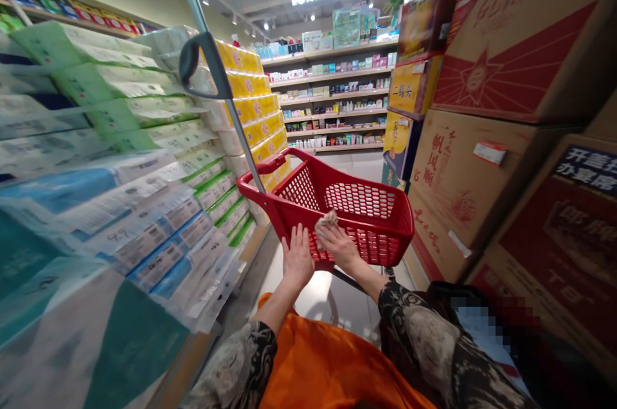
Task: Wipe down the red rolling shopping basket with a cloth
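A red plastic shopping basket (371,203) on wheels stands in the aisle in front of me, its grey pull handle (202,62) raised up to the left. My left hand (296,258) lies flat against the basket's near wall, fingers stretched out. My right hand (337,243) presses a small crumpled pale cloth (326,222) against the same wall near the rim. Both forearms wear dark patterned sleeves.
Packs of tissue paper (144,139) fill the shelves on the left. Stacked cardboard cartons (506,107) rise close on the right. Far shelves with skincare goods (332,100) close the aisle's end. An orange garment (328,364) covers my lap.
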The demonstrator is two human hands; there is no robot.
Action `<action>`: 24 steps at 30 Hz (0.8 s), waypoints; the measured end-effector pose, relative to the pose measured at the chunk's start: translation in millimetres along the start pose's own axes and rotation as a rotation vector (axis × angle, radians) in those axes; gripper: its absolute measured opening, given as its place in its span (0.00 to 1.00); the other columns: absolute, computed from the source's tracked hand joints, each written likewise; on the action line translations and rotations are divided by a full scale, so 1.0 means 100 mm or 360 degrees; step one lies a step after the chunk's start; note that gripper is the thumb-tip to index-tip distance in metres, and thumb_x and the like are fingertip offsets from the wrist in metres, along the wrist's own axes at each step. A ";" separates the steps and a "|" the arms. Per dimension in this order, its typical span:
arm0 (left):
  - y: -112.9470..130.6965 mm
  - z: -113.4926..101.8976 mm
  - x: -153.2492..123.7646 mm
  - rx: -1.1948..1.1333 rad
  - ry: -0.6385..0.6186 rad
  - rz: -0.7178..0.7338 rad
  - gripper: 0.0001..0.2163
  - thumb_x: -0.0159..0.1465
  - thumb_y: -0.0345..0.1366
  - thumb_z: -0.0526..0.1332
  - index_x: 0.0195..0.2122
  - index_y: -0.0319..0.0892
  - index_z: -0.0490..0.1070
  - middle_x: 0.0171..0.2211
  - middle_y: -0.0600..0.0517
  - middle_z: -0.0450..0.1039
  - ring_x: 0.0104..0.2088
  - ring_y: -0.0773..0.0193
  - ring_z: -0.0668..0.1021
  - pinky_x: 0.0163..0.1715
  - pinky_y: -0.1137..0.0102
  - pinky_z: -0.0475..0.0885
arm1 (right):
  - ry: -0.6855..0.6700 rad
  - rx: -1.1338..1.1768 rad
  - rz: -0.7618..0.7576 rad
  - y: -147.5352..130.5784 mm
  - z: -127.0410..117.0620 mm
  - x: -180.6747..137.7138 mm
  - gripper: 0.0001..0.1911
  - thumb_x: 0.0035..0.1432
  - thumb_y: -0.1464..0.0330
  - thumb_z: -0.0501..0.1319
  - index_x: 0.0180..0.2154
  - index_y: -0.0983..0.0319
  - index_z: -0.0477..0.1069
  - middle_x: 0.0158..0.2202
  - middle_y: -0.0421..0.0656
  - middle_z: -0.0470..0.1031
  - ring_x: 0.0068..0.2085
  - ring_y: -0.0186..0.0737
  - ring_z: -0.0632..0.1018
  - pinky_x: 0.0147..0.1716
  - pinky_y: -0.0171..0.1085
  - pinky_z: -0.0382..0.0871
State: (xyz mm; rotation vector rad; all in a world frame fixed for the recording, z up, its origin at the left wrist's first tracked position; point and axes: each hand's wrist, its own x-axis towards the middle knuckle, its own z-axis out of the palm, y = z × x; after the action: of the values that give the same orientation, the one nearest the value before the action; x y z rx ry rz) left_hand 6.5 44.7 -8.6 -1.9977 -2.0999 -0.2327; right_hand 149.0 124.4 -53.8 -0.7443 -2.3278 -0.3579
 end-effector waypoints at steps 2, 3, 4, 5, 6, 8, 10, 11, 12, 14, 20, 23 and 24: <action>0.04 0.03 -0.06 0.0004 -0.0035 0.0037 0.33 0.53 0.30 0.51 0.63 0.32 0.48 0.65 0.44 0.42 0.65 0.55 0.49 0.61 0.51 0.47 | -0.0117 -0.0007 -0.0002 -0.03 0.10 -0.33 0.16 0.58 0.73 0.56 0.49 0.61 0.70 0.55 0.48 0.68 0.59 0.44 0.63 0.57 0.48 0.60; 0.06 0.05 -0.08 0.0008 -0.0052 0.0053 0.33 0.53 0.29 0.51 0.62 0.32 0.48 0.65 0.44 0.42 0.65 0.55 0.49 0.61 0.51 0.47 | -0.0162 -0.0012 0.0016 -0.05 0.12 -0.45 0.15 0.58 0.73 0.57 0.47 0.61 0.71 0.53 0.49 0.70 0.58 0.44 0.65 0.56 0.47 0.62; 0.09 0.06 -0.10 0.0010 -0.0065 0.0069 0.33 0.53 0.29 0.51 0.62 0.32 0.49 0.65 0.43 0.43 0.64 0.55 0.49 0.61 0.51 0.47 | -0.0189 -0.0015 0.0033 -0.06 0.11 -0.53 0.14 0.58 0.73 0.57 0.46 0.61 0.72 0.52 0.48 0.71 0.58 0.43 0.66 0.55 0.47 0.63; 0.13 0.07 -0.11 0.0009 -0.0069 0.0086 0.33 0.54 0.29 0.51 0.62 0.32 0.49 0.65 0.43 0.43 0.64 0.55 0.50 0.61 0.51 0.48 | -0.0194 -0.0017 0.0044 -0.05 0.07 -0.56 0.14 0.58 0.73 0.57 0.46 0.61 0.72 0.51 0.48 0.72 0.57 0.43 0.66 0.54 0.46 0.64; 0.18 0.07 -0.11 0.0004 -0.0066 0.0107 0.32 0.54 0.29 0.51 0.62 0.32 0.49 0.65 0.43 0.43 0.64 0.54 0.50 0.61 0.51 0.48 | -0.0174 -0.0017 0.0053 -0.03 -0.01 -0.55 0.14 0.58 0.73 0.56 0.47 0.61 0.72 0.52 0.47 0.71 0.57 0.44 0.66 0.54 0.46 0.65; 0.31 0.06 -0.10 -0.0019 -0.0044 0.0158 0.32 0.55 0.30 0.51 0.63 0.33 0.49 0.65 0.43 0.43 0.64 0.55 0.50 0.61 0.52 0.47 | -0.0062 -0.0023 0.0060 0.06 -0.21 -0.43 0.17 0.59 0.74 0.55 0.50 0.59 0.70 0.55 0.45 0.68 0.60 0.44 0.63 0.55 0.46 0.63; 0.46 0.05 -0.08 -0.0054 -0.0021 0.0214 0.32 0.55 0.31 0.51 0.63 0.33 0.49 0.65 0.43 0.43 0.64 0.54 0.49 0.61 0.51 0.45 | 0.0091 -0.0046 0.0126 0.20 -0.42 -0.29 0.19 0.61 0.74 0.52 0.53 0.58 0.67 0.58 0.44 0.63 0.63 0.44 0.57 0.58 0.48 0.58; 0.53 0.05 -0.08 -0.0072 -0.0019 0.0235 0.32 0.55 0.31 0.51 0.63 0.33 0.49 0.65 0.42 0.43 0.65 0.54 0.49 0.61 0.51 0.44 | 0.0156 -0.0058 0.0173 0.28 -0.49 -0.25 0.19 0.62 0.74 0.51 0.53 0.58 0.66 0.59 0.44 0.62 0.63 0.44 0.55 0.59 0.49 0.57; 0.60 0.05 -0.07 -0.0088 -0.0022 0.0251 0.32 0.55 0.31 0.52 0.63 0.33 0.49 0.65 0.42 0.43 0.65 0.54 0.49 0.61 0.52 0.44 | 0.0205 -0.0063 0.0217 0.34 -0.54 -0.24 0.19 0.62 0.74 0.50 0.53 0.59 0.66 0.59 0.45 0.62 0.64 0.43 0.54 0.59 0.49 0.56; 0.71 0.07 -0.09 -0.0107 -0.0031 0.0269 0.33 0.54 0.30 0.52 0.63 0.33 0.49 0.65 0.43 0.43 0.65 0.54 0.49 0.61 0.52 0.44 | 0.0241 -0.0050 0.0277 0.42 -0.56 -0.32 0.19 0.63 0.74 0.49 0.53 0.59 0.67 0.58 0.45 0.63 0.64 0.41 0.54 0.59 0.48 0.56; 0.79 0.06 -0.09 -0.0101 -0.0044 0.0338 0.33 0.54 0.30 0.51 0.63 0.34 0.48 0.65 0.44 0.42 0.65 0.55 0.49 0.61 0.52 0.46 | 0.0194 0.0044 0.0323 0.20 -0.39 -0.78 0.19 0.61 0.75 0.50 0.50 0.58 0.70 0.54 0.45 0.69 0.60 0.40 0.62 0.56 0.45 0.62; 0.68 -0.08 0.09 -0.0049 0.0004 0.0269 0.33 0.54 0.31 0.52 0.63 0.33 0.48 0.65 0.43 0.42 0.65 0.54 0.49 0.61 0.51 0.46 | 0.0340 0.0051 0.0500 0.26 -0.56 -0.81 0.21 0.60 0.77 0.48 0.52 0.59 0.68 0.56 0.45 0.67 0.61 0.39 0.61 0.57 0.43 0.63; 0.62 -0.14 0.17 -0.0027 0.0032 0.0239 0.33 0.55 0.32 0.52 0.63 0.33 0.47 0.65 0.43 0.42 0.65 0.54 0.48 0.61 0.51 0.46 | 0.0409 0.0032 0.0594 0.34 -0.66 -0.82 0.22 0.60 0.77 0.47 0.53 0.59 0.67 0.57 0.45 0.65 0.61 0.39 0.60 0.58 0.44 0.61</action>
State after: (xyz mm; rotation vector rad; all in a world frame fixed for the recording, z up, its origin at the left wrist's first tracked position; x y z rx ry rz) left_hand 68.5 60.7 7.0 -2.1418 -1.9307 -0.2433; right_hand 254.0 89.3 -56.8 -1.0357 -1.9021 -0.2454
